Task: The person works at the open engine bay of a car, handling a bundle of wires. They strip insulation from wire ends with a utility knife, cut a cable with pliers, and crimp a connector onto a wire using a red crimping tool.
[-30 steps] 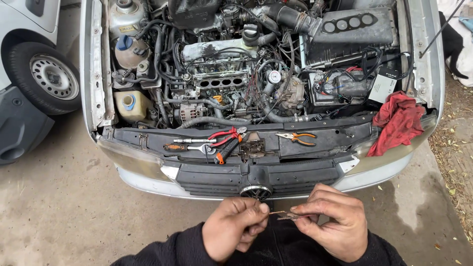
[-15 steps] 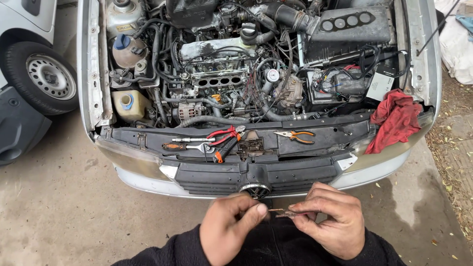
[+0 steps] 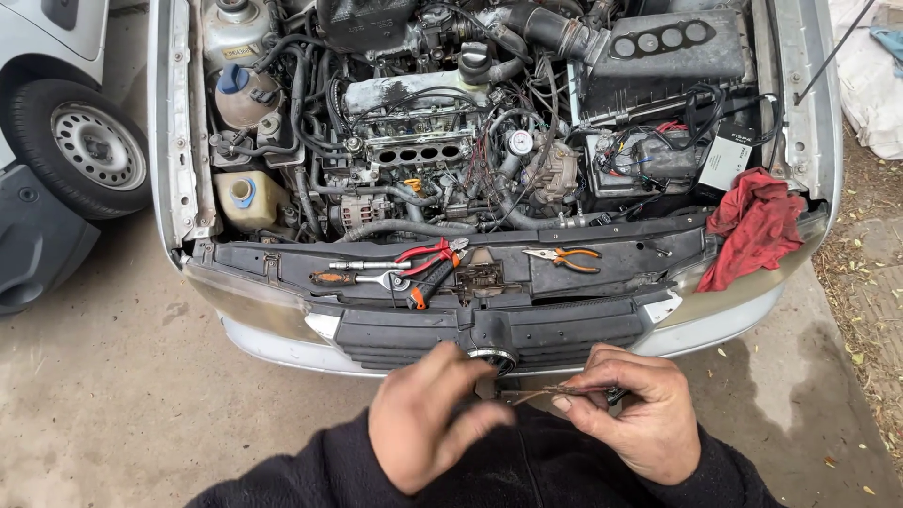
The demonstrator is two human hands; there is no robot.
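I stand in front of a silver car with its bonnet open and the engine bay [image 3: 470, 141] exposed. My right hand [image 3: 632, 412] pinches a thin, brownish, strip-like part [image 3: 538, 393] between thumb and fingers, just below the front grille [image 3: 489, 329]. My left hand [image 3: 425, 421] is beside it, fingers curled and blurred, close to the strip's left end; whether it touches the strip is unclear. Both arms wear black sleeves.
On the front panel lie red-handled pliers [image 3: 428, 256], a ratchet wrench [image 3: 372, 278], a screwdriver [image 3: 425, 285] and orange-handled pliers [image 3: 562, 256]. A red rag [image 3: 752, 226] hangs over the right headlight. Another car's wheel [image 3: 89, 150] is at the left. Concrete ground lies below.
My left hand has shifted slightly and its fingers have curled down away from the strip's end. My right hand keeps holding the strip in nearly the same place.
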